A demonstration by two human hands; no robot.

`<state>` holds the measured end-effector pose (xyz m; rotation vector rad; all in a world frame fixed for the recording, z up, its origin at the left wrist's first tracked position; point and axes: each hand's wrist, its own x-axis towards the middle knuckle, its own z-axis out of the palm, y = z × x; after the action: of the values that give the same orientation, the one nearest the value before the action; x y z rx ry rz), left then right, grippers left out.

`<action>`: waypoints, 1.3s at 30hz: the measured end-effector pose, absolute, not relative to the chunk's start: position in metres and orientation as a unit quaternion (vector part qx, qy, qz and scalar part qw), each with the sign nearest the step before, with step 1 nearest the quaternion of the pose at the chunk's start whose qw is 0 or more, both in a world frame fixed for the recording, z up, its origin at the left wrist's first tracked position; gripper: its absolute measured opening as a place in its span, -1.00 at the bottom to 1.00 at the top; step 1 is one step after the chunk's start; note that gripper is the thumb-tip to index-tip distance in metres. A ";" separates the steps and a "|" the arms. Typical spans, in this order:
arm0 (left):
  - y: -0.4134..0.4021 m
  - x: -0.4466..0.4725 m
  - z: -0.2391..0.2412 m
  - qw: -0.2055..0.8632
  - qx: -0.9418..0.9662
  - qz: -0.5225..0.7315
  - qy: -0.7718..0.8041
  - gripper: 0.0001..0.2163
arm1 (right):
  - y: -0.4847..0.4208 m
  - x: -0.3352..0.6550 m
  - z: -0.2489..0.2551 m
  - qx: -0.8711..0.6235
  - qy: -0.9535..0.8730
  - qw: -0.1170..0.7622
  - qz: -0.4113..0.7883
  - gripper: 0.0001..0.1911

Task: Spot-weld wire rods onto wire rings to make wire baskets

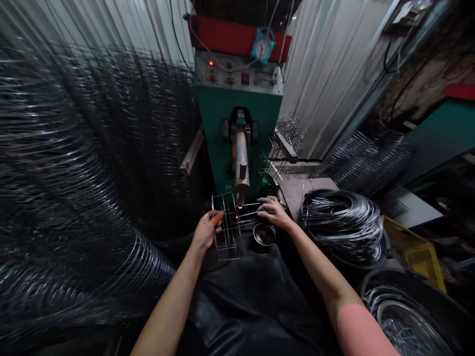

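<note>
Wire rack [227, 232] at welder [237, 138], coils [341, 225] beside; L grip [205, 230], R grip [272, 211] closed on it.

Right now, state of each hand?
Left hand: closed, holding the wire frame.
Right hand: fingers over the frame's cross wires; cannot tell if gripping.

No legible text. Control panel [237, 74]: switch labels too small to read, welder front. Teal clock [262, 46]: numerals too small. Green housing [228, 188]: faint mark, low down, unreadable.
</note>
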<state>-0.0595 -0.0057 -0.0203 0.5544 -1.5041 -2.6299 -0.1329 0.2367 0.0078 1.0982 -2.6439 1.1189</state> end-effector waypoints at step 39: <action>0.031 0.117 -0.037 0.101 0.181 -0.812 -0.546 -0.49 | 0.234 0.053 -0.049 0.388 -0.867 0.164 0.265 -0.54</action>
<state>0.1170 0.0307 -0.0373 0.5335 -1.6120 -2.3980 0.0529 0.2337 -0.0486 1.1061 -2.4726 0.7550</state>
